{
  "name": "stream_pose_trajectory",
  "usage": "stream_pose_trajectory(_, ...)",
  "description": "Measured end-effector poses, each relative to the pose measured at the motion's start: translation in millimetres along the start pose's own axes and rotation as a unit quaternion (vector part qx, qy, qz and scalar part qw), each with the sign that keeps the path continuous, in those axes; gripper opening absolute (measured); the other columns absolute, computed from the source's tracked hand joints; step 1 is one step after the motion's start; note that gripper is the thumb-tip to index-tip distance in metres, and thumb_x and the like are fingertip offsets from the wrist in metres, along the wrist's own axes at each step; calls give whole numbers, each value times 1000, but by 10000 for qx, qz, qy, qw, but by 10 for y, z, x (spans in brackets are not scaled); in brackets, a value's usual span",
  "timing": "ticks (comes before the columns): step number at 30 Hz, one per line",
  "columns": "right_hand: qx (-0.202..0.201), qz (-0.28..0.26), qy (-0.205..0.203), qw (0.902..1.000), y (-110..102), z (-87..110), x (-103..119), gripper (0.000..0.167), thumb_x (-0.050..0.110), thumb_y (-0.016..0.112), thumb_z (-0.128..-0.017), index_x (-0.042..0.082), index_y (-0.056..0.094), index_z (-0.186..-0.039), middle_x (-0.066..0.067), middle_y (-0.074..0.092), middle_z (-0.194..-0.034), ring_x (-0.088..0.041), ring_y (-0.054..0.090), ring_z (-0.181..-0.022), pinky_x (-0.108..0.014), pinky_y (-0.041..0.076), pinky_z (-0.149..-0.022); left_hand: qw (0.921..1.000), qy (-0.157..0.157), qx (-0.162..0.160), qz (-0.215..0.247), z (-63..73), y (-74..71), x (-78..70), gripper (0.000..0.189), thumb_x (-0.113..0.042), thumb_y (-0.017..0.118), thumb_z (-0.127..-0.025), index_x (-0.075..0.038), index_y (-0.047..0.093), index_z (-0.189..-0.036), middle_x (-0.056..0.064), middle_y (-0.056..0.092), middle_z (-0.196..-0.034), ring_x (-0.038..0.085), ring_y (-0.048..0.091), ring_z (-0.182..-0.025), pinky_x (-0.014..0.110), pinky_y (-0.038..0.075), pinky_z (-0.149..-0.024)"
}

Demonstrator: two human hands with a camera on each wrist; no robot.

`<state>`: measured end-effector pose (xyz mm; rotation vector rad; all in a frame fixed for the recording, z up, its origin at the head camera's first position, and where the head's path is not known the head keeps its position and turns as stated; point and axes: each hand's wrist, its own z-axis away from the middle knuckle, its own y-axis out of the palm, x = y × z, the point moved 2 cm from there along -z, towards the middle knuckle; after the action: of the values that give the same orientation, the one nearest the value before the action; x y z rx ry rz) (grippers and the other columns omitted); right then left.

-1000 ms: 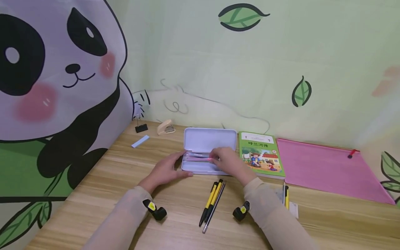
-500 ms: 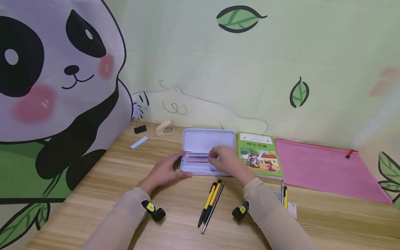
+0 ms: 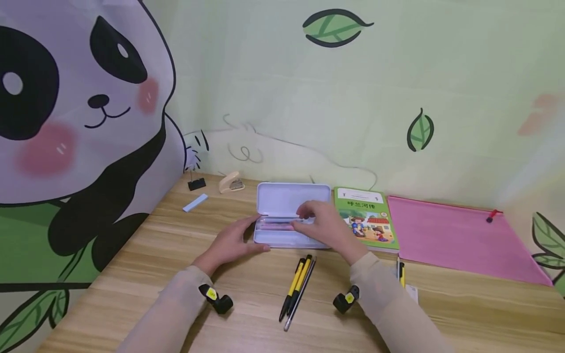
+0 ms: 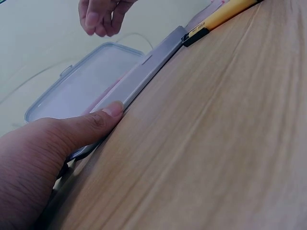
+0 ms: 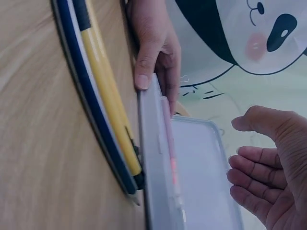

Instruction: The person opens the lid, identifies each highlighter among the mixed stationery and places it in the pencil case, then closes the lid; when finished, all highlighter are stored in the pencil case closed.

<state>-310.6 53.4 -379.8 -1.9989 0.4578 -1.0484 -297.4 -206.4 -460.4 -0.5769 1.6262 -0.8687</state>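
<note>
A pale blue pencil case (image 3: 282, 239) lies with its lid (image 3: 293, 200) raised, holding slim pens (image 3: 274, 225), one of them pink in the right wrist view. My left hand (image 3: 227, 246) grips the case's left end, thumb on the front wall and fingers round the back corner. Above the right part of the case hovers my right hand (image 3: 325, 226). Its fingers are loosely bent and apart from the thumb, and the right wrist view shows nothing between them. In front of the case lie yellow-and-black pens (image 3: 295, 284) and a dark pencil (image 3: 301, 295).
Right of the case are a green book (image 3: 366, 215) and a pink zip pouch (image 3: 459, 240). A partly hidden yellow-and-black pen (image 3: 401, 274) lies near the right sleeve. Back left are a stapler (image 3: 231, 182), a binder clip (image 3: 196, 184) and a light blue strip (image 3: 195, 202).
My right hand has let go of the pink pen inside the case, risen slightly and spread its thumb and fingers apart. My left hand stays on the case.
</note>
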Motion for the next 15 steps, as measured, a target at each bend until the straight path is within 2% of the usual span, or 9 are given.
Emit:
stream_pose_trajectory(8, -79, -53, -449, 9989, -122, 111, 43, 31, 30, 77, -89, 7, 71, -109, -9, 72, -103, -25, 65, -95, -43, 56, -85, 10000, 0, 1, -31, -4, 20, 12, 104, -71, 75, -74, -25, 34, -158, 7, 39, -159, 32, 34, -146, 56, 29, -117)
stream_pose_trajectory(15, -253, 2, -491, 9985, -214, 187, -13, 29, 29, 78, -88, 11, 72, -109, -2, 71, -104, -26, 66, -96, -42, 56, -83, 10000, 61, -57, -50, -12, 12, 11, 105, -71, 75, -74, -23, 34, -158, 8, 39, -158, 33, 34, -146, 55, 29, -117)
